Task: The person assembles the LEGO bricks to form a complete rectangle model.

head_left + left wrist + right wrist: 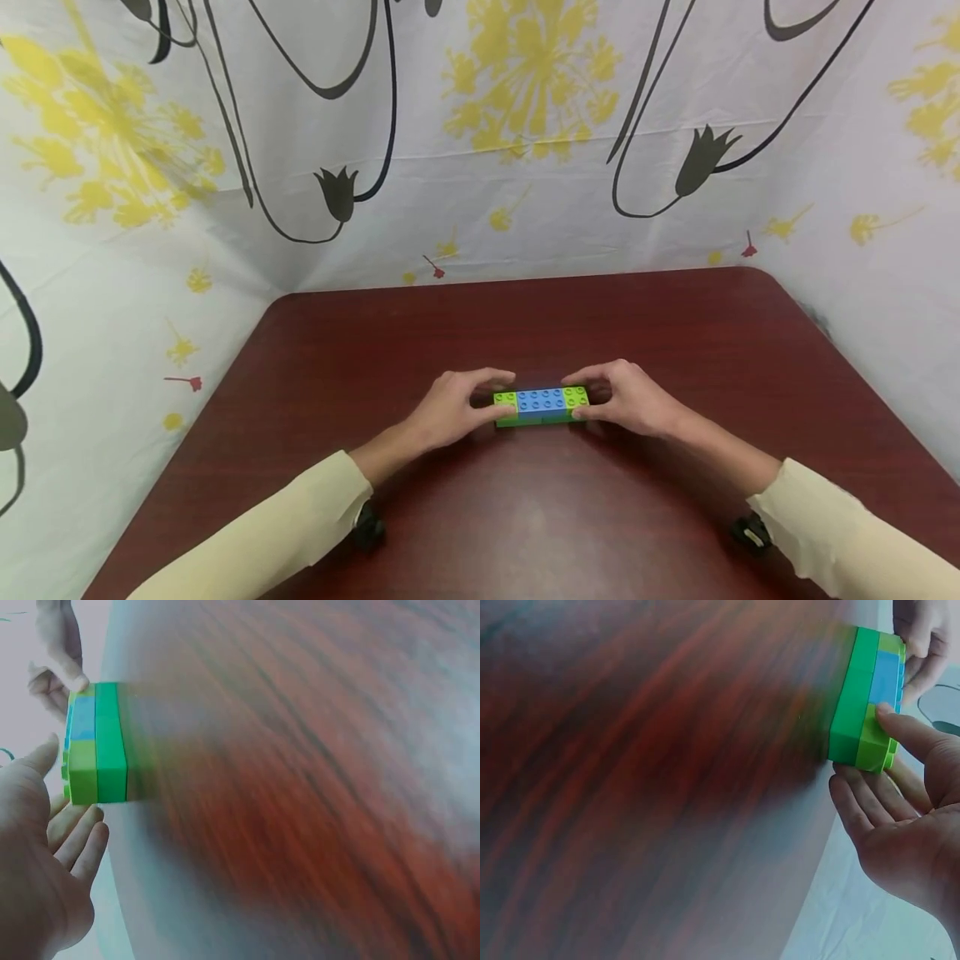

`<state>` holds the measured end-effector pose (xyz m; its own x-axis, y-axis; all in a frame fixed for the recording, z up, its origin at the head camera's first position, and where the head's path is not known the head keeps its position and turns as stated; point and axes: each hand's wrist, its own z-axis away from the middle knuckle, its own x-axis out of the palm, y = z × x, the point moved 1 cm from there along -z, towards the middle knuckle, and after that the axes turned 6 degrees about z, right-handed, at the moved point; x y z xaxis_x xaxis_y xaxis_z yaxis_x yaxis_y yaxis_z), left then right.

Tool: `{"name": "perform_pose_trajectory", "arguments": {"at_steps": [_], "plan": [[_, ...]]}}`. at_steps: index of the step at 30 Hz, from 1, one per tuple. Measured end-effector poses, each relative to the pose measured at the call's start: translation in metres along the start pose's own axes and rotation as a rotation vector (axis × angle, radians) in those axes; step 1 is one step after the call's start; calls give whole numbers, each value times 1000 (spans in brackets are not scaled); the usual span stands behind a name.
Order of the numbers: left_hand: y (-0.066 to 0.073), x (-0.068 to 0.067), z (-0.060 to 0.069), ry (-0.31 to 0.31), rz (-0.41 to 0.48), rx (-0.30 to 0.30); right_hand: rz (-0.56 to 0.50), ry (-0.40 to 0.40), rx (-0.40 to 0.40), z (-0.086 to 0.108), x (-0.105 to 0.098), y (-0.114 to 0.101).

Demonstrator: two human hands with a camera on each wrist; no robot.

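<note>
A bar of toy building bricks (542, 403) lies on the table in front of me. Its top layer has a blue brick (541, 400) between two lime-green ones, over a darker green layer (854, 697). At the left end my left hand (450, 408) curves around the bar. In the left wrist view its thumb (43, 756) looks slightly apart from the bricks, fingers spread past the end. My right hand (636, 402) holds the right end, with its thumb (907, 729) on the lime brick. The fingertips behind the bar are partly hidden.
The dark red wooden table (540, 508) extends around the bricks. Behind it and at both sides hangs a white cloth (480, 208) with yellow and grey flower prints. Dark devices (368, 527) hang under both pale sleeves.
</note>
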<state>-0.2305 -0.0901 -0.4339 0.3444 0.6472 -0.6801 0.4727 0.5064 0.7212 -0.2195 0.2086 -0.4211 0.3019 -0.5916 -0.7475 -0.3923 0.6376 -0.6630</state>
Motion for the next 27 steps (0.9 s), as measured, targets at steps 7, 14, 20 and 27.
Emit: {"name": "perform_pose_trajectory", "arguments": {"at_steps": [7,14,20,27], "plan": [[-1,-7,3,6,-66,-7,-9,43,27,5,2,2],[-2,-5,2,19,-87,-18,-11,69,24,6,4,5],[-2,-4,2,27,-114,16,-18,66,36,7,4,5],[-3,-5,2,28,-134,26,15,64,32,6,4,5]]}}
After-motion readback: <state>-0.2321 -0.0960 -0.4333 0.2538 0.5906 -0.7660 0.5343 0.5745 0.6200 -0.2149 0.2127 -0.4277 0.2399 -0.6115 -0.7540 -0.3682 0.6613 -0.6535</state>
